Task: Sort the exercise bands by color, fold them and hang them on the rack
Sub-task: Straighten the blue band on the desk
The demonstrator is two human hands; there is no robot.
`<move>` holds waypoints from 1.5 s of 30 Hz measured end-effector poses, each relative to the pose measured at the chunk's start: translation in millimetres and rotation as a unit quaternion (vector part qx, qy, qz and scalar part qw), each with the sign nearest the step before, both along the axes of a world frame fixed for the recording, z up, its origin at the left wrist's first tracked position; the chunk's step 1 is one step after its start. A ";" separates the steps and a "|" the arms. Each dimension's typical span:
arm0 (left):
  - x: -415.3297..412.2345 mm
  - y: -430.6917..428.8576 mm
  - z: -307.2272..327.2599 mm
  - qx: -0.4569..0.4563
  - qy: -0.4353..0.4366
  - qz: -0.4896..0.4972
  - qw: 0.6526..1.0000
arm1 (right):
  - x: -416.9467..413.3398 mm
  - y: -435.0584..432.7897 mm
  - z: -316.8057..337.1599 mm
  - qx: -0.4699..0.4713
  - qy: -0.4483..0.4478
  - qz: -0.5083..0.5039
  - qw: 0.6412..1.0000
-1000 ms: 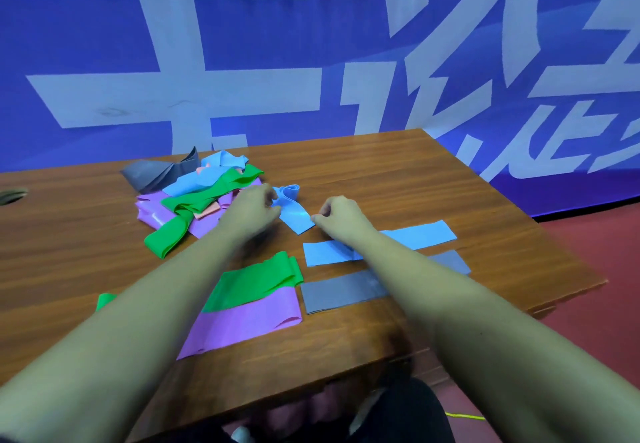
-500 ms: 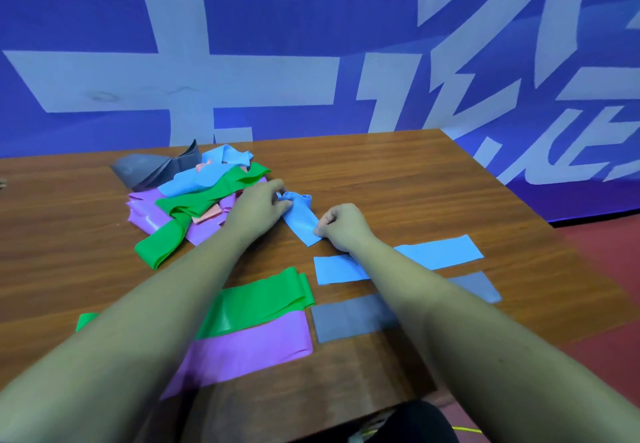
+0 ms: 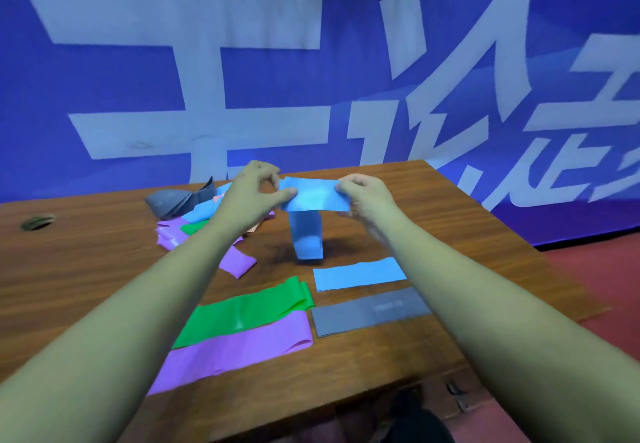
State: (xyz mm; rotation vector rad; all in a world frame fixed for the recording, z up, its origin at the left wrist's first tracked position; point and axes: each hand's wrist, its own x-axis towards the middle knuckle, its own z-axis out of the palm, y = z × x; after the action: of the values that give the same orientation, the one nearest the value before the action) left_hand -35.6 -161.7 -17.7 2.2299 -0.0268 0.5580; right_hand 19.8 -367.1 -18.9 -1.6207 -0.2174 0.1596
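Observation:
A light blue band [image 3: 313, 197] is stretched in the air above the table between both hands, and a loop of it hangs down toward the wood. My left hand [image 3: 254, 191] pinches its left end; my right hand [image 3: 369, 197] pinches its right end. Behind my left hand lies a jumbled pile of bands [image 3: 180, 221] in grey, blue, green, purple and pink. Laid flat near the front are a blue band [image 3: 358, 273], a grey band [image 3: 370, 311], a green band [image 3: 242, 311] and a purple band [image 3: 235, 349]. No rack is in view.
The brown wooden table [image 3: 86, 269] has a cable hole [image 3: 36, 223] at the far left. Its right edge drops to a red floor [image 3: 595, 269]. A blue banner with large white characters [image 3: 311, 62] stands directly behind the table.
Both hands have lifted the light blue band off the table and pulled it out sideways between them. The camera has tilted up slightly.

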 end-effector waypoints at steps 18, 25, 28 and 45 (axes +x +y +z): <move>-61.6 -6.5 18.1 -0.066 0.226 -0.183 0.955 | -34.0 -31.2 62.4 -0.039 -0.068 -0.061 0.995; -61.0 -5.8 2.3 -0.029 0.266 -0.211 0.940 | -27.2 -59.4 41.1 -0.051 -0.039 -0.108 0.992; -60.1 -11.2 -3.3 -0.039 0.274 -0.227 0.934 | -20.2 -70.7 30.0 -0.070 -0.034 -0.128 0.989; -35.8 -34.3 -45.5 -0.099 0.328 -0.201 0.918 | 15.8 -142.5 -38.1 -0.159 -0.022 -0.241 0.957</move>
State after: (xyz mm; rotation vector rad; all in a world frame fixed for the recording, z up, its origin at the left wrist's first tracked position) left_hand -71.4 -196.0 -63.1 2.0273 -0.0767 -0.4045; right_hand 35.6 -509.6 -57.0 -1.9490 0.1835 -0.2287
